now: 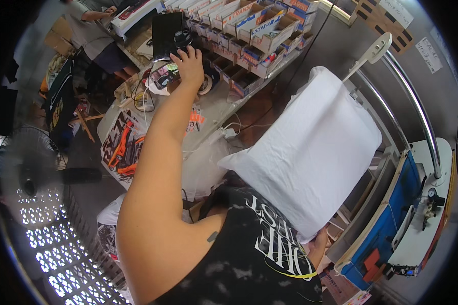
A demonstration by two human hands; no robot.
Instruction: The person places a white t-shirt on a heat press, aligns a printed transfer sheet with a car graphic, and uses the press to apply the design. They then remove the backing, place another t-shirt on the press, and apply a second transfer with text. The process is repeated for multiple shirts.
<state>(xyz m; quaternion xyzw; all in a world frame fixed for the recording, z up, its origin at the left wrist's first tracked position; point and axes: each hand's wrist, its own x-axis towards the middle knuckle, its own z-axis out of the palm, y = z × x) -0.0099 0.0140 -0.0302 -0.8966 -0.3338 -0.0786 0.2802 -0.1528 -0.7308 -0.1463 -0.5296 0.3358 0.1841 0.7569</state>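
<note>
My left arm stretches forward to the far side of the table, and my left hand [190, 66] is open with its fingers spread. Its fingertips are at the lower edge of a round black object [183, 38], whose kind I cannot make out. That object overlaps a dark, flat, tablet-like panel [167, 31]. A white T-shirt [305, 147] is draped over a flat board on my right, its surface mostly smooth with soft folds. Low at the shirt's near edge is my right hand [319, 246]; its fingers are largely hidden by the cloth.
Printed orange-and-black graphics [123, 150] lie on the plastic-covered table, with a tape roll [206, 85] and cables nearby. Cardboard bins [239, 35] fill the back. A chrome-railed machine [417, 107] stands right, a fan [30, 168] left. Another person [94, 38] is at far left.
</note>
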